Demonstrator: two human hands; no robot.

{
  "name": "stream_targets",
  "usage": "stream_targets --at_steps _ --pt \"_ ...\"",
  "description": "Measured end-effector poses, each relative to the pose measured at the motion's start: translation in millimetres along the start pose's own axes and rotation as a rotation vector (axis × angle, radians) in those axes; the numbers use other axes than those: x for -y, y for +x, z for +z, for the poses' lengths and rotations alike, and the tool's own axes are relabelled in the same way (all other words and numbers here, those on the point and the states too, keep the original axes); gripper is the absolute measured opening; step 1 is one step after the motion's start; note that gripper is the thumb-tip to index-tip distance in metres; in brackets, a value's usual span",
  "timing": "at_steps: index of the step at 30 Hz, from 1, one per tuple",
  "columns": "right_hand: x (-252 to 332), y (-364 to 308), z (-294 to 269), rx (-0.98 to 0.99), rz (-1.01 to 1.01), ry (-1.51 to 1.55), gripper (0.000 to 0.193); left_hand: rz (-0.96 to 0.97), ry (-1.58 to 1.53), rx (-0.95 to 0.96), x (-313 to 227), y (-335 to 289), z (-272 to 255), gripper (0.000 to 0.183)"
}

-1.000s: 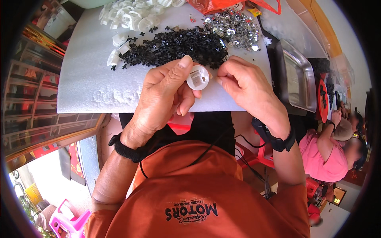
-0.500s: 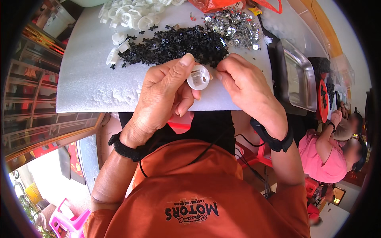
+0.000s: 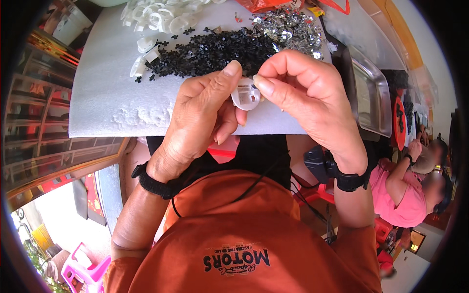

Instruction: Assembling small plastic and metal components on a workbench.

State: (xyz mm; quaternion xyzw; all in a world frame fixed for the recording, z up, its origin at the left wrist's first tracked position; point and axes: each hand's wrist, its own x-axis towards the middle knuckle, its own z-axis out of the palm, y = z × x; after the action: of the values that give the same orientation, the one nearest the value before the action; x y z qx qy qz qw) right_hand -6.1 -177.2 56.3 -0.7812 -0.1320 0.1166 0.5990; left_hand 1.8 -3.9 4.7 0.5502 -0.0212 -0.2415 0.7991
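Observation:
Between the thumb and fingers of my left hand is a round white plastic housing, its slotted hollow side facing up. My right hand has thumb and forefinger pinched at the housing's upper right rim. A tiny dark piece shows at those fingertips, mostly covered, so its exact shape cannot be made out. Just beyond both hands lies a heap of small black cross-shaped plastic pieces. Small shiny metal pieces are heaped to its right.
More white plastic housings are piled at the far left of the pale foam-topped table, with a few nearer ones apart. A metal tray stands on the right. A red plastic bag lies at the back. Another person in pink sits farther right.
My right hand has turned, and its pinched fingertips have come left onto the housing's rim. The dark piece now shows there. My left hand keeps its hold, almost still.

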Motion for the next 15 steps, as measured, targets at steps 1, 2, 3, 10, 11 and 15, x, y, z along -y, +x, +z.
stream_targets --at_steps 1,2,3,10,11,15 --pt "0 0 1 0.0 0.001 0.0 0.011 0.0 0.0 0.0 -1 0 0 0.047" --pt "0 1 1 0.0 0.001 0.003 0.011 -0.014 0.005 0.013 -2 1 -1 0.047" --pt "0 2 2 0.001 0.002 0.007 0.011 -0.028 0.011 0.025 -3 1 -2 0.047" --pt "-7 8 8 -0.014 -0.033 -0.006 0.011 -0.041 0.022 0.004 -3 3 -2 0.048" --pt "-10 9 10 -0.053 -0.145 -0.112 0.009 -0.037 0.007 0.007 -5 3 -1 0.05" --pt "-17 15 9 -0.156 -0.585 -0.593 0.004 -0.034 -0.023 0.008 -5 4 -2 0.054"
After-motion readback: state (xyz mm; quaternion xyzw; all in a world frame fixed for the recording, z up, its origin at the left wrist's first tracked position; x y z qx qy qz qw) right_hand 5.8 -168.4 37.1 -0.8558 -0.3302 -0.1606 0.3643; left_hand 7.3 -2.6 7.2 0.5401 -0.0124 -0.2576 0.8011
